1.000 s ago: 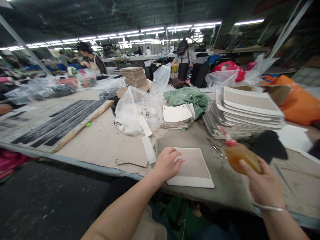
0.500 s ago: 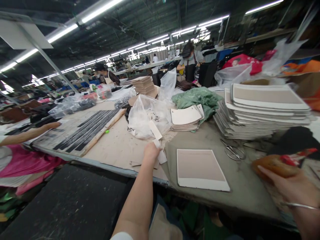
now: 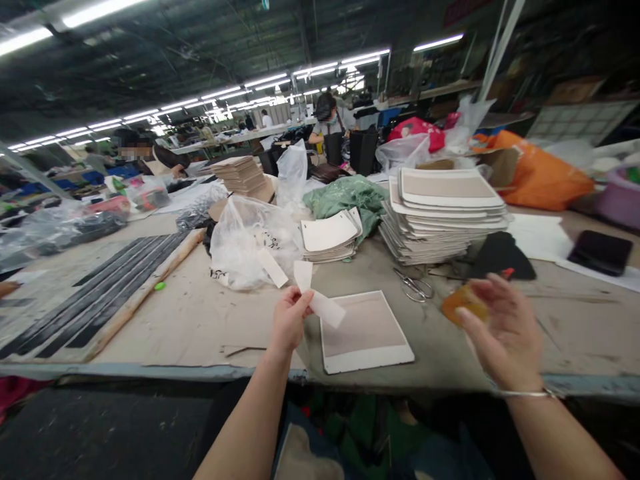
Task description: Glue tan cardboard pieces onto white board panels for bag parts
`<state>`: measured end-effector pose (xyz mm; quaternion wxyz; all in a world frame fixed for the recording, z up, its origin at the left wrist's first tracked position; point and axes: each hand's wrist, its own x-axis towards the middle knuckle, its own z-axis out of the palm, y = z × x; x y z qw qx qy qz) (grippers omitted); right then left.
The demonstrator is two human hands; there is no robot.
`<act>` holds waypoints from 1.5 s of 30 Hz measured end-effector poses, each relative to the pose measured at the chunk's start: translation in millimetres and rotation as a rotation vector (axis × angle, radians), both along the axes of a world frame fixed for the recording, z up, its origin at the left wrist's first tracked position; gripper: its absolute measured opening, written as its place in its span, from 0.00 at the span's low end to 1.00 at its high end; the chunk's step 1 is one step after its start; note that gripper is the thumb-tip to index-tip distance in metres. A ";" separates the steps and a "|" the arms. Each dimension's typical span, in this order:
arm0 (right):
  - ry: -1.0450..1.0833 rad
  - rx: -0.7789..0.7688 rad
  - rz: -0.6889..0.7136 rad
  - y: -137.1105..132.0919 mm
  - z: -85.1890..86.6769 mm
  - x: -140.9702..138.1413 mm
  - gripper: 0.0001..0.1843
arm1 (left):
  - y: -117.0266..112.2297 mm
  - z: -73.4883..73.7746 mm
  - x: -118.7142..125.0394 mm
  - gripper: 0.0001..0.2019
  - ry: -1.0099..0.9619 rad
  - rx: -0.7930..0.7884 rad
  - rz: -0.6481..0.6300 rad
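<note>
My left hand pinches white paper-like strips between thumb and fingers, over the left edge of a beige panel with a white border. Another pale strip lies against the clear plastic bag. My right hand is curled around an amber-brown object, thumb in front and fingers over its right side. A small red bit shows above the fingers. Blur and the hand hide what kind of thing it is. Metal scissors lie between the panel and my right hand.
A tall stack of bordered panels stands behind the scissors, beside a smaller stack and green plastic. Black strips lie at left. A dark phone and orange bag are at right. Other people work farther back.
My view has turned right. My left hand has drawn the white strips up and toward the beige panel. My right hand shows nearer the middle, still around the amber-brown object.
</note>
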<state>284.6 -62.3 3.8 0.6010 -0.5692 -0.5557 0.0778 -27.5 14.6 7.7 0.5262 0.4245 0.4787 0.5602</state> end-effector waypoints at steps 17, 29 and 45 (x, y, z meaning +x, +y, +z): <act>-0.304 -0.474 1.014 3.5 31.9 -82.5 0.10 | -25.9 17.6 5.2 0.39 0.407 0.432 -0.344; -0.378 -0.616 0.674 75.8 -2.9 -44.9 0.14 | 5.7 -14.1 10.3 0.07 0.760 0.072 -0.492; -0.621 -0.679 0.186 95.1 -40.0 -60.4 0.24 | 15.8 -41.2 26.9 0.11 1.415 0.133 -0.077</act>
